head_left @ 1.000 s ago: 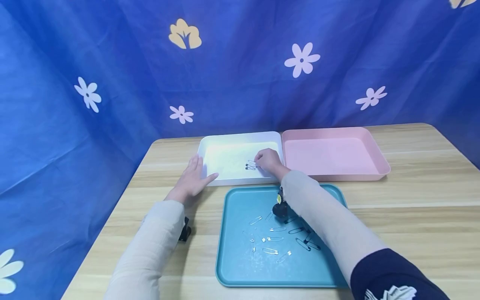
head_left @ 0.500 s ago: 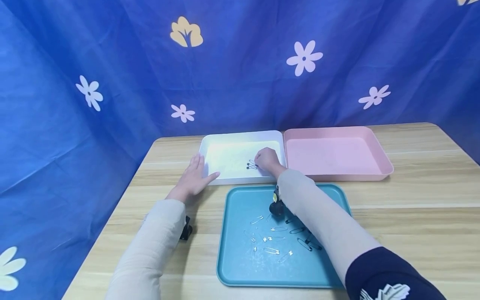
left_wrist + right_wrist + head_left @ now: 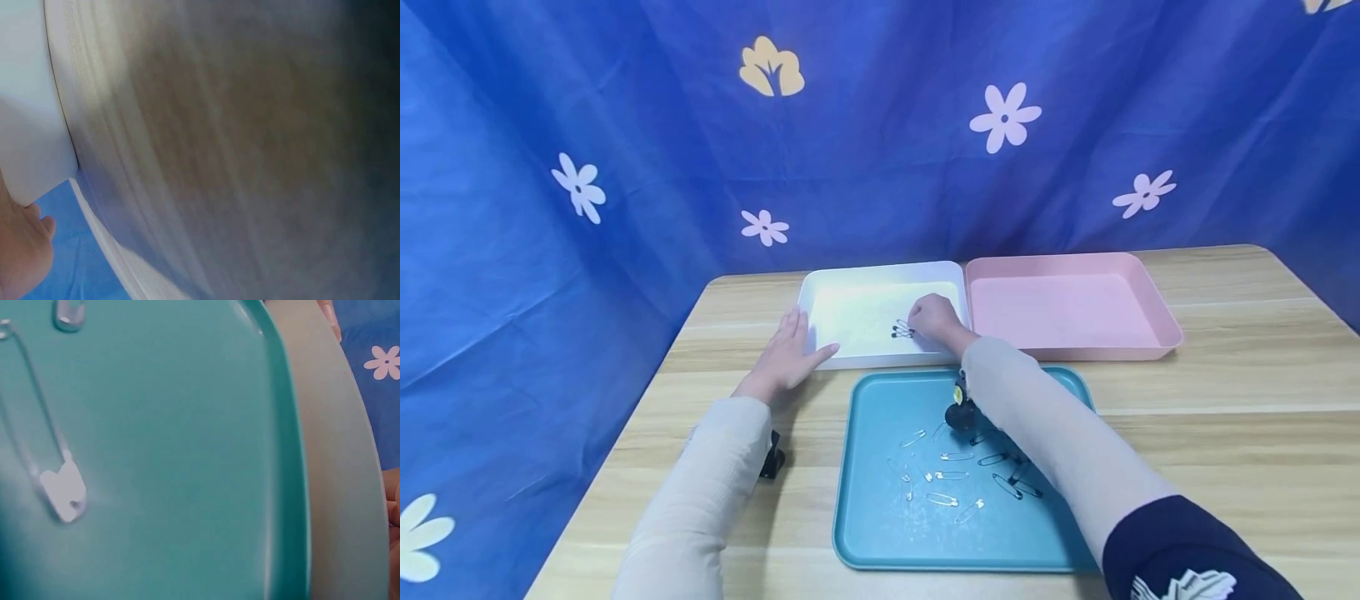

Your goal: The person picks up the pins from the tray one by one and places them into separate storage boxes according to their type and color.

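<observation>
My right hand [image 3: 936, 320] reaches into the white tray [image 3: 842, 363], its fingers curled, and pinches at a black safety pin among several dark safety pins [image 3: 902, 330] lying there; the fingertips partly hide the pin's end. In the right wrist view only a bit of those curled fingers [image 3: 392, 503] shows at the right edge. My left hand [image 3: 784, 357] rests with fingers straight and thumb spread against the near left corner of the white tray, and part of it appears low in the left wrist view.
Closer to me lies a teal tray [image 3: 880, 558] with scattered silver safety pins [image 3: 942, 500] and black safety pins [image 3: 1007, 486], some partly hidden by my right forearm. A pink tray [image 3: 1060, 304] adjoins the white one on the right. Behind the wooden table [image 3: 1240, 375] hangs a blue flowered curtain [image 3: 880, 125].
Both hands stay in about the same place, the right at the dark pins and the left at the tray corner. The head view shifts slightly.
</observation>
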The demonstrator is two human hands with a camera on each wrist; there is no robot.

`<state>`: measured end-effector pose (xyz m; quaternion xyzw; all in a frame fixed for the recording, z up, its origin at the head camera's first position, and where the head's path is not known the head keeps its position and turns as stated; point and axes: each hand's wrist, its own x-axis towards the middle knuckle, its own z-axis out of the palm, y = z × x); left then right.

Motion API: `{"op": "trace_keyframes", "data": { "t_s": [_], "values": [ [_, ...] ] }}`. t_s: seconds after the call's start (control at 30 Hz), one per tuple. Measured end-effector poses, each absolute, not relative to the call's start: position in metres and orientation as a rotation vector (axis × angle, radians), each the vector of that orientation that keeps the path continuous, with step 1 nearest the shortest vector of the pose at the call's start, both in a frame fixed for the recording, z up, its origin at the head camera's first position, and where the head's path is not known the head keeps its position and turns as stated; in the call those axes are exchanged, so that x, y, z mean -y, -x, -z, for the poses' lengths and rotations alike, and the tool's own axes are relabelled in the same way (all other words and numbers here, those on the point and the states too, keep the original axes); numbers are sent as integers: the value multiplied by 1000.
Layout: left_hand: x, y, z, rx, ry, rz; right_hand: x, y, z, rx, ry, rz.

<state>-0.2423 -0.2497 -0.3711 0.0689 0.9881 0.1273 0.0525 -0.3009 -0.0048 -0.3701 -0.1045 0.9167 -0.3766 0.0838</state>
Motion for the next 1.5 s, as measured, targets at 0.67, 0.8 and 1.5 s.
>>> {"op": "trace_keyframes", "data": {
  "t_s": [0.67, 0.8, 1.5],
  "values": [
    [252, 244, 367, -2995, -200, -384, -35, 266, 347, -2541, 431, 1375],
    [252, 244, 368, -2979, -196, -386, -46, 257, 342, -2553, 429, 1340],
    [250, 242, 370, -2974, -192, -428, -92, 207, 348, -2376, 514, 1318]
  ]
}}
